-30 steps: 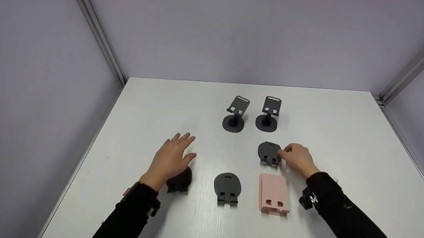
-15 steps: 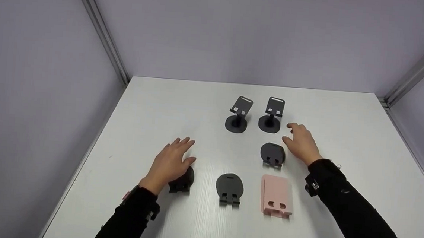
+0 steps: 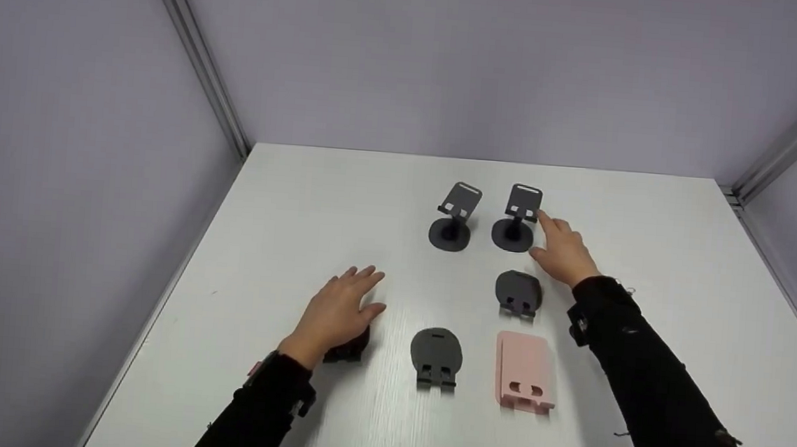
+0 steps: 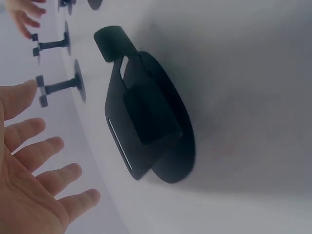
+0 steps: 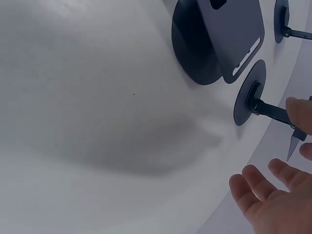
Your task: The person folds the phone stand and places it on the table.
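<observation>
Two dark grey phone stands, the right one (image 3: 525, 199) and the left one (image 3: 462, 200), stand unfolded toward the back of the table. My right hand (image 3: 565, 253) reaches in from the right, fingertips beside the right stand's edge; whether they touch it I cannot tell. Its fingers look loosely bent in the right wrist view. My left hand (image 3: 340, 310) hovers with spread fingers above a black folded phone stand (image 4: 146, 107), partly hidden by it in the head view. Below the right hand lies a dark folded phone stand (image 3: 518, 293).
A grey folded phone stand (image 3: 436, 356) lies near the front middle. To its right is a pink folded phone stand (image 3: 525, 365). Pale walls (image 3: 479, 68) enclose the white table (image 3: 302, 196) at the back and both sides.
My right hand let go of the dark folded stand and moved away from me to the right unfolded stand. The left hand stayed over the black stand, shifting slightly.
</observation>
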The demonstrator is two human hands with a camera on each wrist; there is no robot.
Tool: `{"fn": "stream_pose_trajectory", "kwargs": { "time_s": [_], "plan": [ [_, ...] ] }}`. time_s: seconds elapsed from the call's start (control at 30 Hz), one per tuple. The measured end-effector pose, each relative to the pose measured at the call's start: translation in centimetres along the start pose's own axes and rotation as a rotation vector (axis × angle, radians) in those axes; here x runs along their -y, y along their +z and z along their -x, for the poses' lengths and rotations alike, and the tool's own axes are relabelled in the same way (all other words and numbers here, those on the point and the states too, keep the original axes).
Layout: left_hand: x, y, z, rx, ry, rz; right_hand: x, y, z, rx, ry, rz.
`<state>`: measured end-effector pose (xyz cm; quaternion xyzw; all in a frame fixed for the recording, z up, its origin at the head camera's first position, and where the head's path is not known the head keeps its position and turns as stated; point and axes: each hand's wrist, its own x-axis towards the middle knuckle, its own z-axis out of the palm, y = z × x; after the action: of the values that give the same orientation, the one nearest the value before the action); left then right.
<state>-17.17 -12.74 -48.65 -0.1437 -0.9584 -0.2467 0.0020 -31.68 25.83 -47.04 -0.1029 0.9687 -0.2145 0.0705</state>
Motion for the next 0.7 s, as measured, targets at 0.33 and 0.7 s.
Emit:
{"fn": "stream_pose_trajectory", "kwargs": {
  "time_s": [0.33, 0.7],
  "plan": [
    [-2.7, 0.7, -3.2, 0.038, 0.049, 0.016, 0.8, 0.9, -0.8, 0.006, 0.000, -0.075],
    [-4.9, 0.9, -6.8, 0.044, 0.059, 0.019, 1.3, 2.3, -0.3, -0.132, -0.048, -0.275]
  ]
}}
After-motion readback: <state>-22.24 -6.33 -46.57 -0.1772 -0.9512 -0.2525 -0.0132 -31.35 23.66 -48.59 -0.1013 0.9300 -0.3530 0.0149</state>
